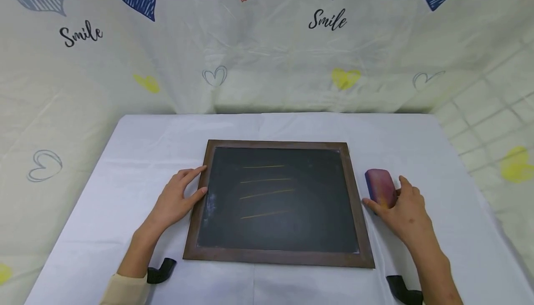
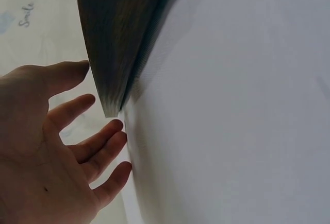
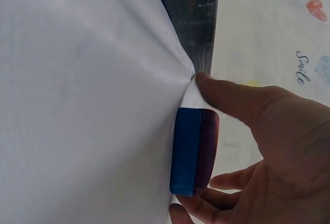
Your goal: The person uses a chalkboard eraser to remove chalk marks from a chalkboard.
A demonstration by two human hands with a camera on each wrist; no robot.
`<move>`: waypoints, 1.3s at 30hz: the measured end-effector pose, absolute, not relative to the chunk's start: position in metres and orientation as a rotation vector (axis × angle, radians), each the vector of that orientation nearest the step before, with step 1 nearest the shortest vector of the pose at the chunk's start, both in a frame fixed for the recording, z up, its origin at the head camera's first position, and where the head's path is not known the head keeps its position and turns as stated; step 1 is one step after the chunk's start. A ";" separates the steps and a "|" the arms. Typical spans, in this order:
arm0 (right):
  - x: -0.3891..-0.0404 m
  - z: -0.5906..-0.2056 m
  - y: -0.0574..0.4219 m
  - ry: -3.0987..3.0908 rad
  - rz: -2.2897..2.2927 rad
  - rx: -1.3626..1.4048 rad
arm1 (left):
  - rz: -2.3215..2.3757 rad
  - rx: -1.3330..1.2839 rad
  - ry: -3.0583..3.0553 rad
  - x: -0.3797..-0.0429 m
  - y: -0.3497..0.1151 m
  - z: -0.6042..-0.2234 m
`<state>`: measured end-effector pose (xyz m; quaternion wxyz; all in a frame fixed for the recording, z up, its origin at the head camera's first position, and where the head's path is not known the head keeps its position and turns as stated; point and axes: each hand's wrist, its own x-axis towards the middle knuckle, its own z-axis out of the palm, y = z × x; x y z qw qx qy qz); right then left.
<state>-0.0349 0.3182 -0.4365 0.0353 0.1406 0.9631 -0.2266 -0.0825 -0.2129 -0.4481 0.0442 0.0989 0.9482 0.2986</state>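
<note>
A blackboard (image 1: 275, 231) in a brown wooden frame lies flat on the table, with several thin yellow chalk lines across its dark surface. My left hand (image 1: 173, 200) is at the left side of the frame, thumb and index fingertip touching its edge, fingers spread. To the right of the board, a chalkboard eraser (image 1: 381, 187) with a reddish-purple top and a blue side (image 3: 185, 152) sits on the cloth. My right hand (image 1: 406, 212) is spread around it. In the right wrist view the thumb stands apart from the eraser, while some fingers are close beside its far end.
A white cloth (image 1: 137, 156) covers the table. Behind it hangs a pale curtain (image 1: 271, 50) printed with hearts and the word Smile. A black curved piece (image 1: 162, 270) is at my left wrist and a similar black piece (image 1: 403, 290) at my right.
</note>
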 end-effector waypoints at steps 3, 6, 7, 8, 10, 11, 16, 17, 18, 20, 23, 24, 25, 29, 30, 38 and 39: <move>-0.034 -0.436 0.317 2.963 -0.665 0.438 | 0.930 0.306 2.894 -0.084 -0.213 -0.448; -0.034 -0.435 0.316 2.969 -0.675 0.453 | 0.940 0.310 2.895 -0.084 -0.213 -0.448; -0.033 -0.435 0.315 2.976 -0.684 0.453 | 0.941 0.310 2.895 -0.085 -0.213 -0.448; -0.033 -0.435 0.315 2.974 -0.695 0.458 | 0.938 0.311 2.897 -0.085 -0.213 -0.448; -0.033 -0.434 0.313 2.966 -0.715 0.471 | 0.934 0.311 2.897 -0.085 -0.213 -0.448; -0.033 -0.433 0.313 2.964 -0.724 0.477 | 0.932 0.311 2.897 -0.085 -0.213 -0.449; -0.035 -0.432 0.312 2.966 -0.793 0.503 | 0.942 0.316 2.902 -0.085 -0.215 -0.449; -0.035 -0.432 0.312 2.972 -0.809 0.501 | 0.943 0.316 2.903 -0.085 -0.215 -0.449; -0.036 -0.432 0.312 2.974 -0.828 0.499 | 0.945 0.316 2.904 -0.085 -0.215 -0.449; -0.036 -0.433 0.313 2.985 -0.871 0.483 | 0.946 0.315 2.905 -0.085 -0.215 -0.449; -0.036 -0.435 0.315 3.007 -0.945 0.453 | 0.949 0.316 2.908 -0.084 -0.215 -0.449; -0.036 -0.434 0.316 3.013 -0.972 0.446 | 0.951 0.317 2.909 -0.084 -0.215 -0.449; -0.036 -0.434 0.316 3.017 -1.002 0.442 | 0.952 0.320 2.912 -0.084 -0.215 -0.449; -0.035 -0.433 0.316 2.995 -1.113 0.519 | 0.949 0.313 2.914 -0.084 -0.215 -0.450; -0.035 -0.433 0.315 2.977 -1.145 0.554 | 0.947 0.308 2.912 -0.084 -0.215 -0.450; -0.041 -0.433 0.315 2.822 -1.572 0.821 | 0.937 0.288 2.900 -0.084 -0.215 -0.446; -0.043 -0.432 0.314 2.789 -1.654 0.834 | 0.935 0.289 2.901 -0.083 -0.215 -0.446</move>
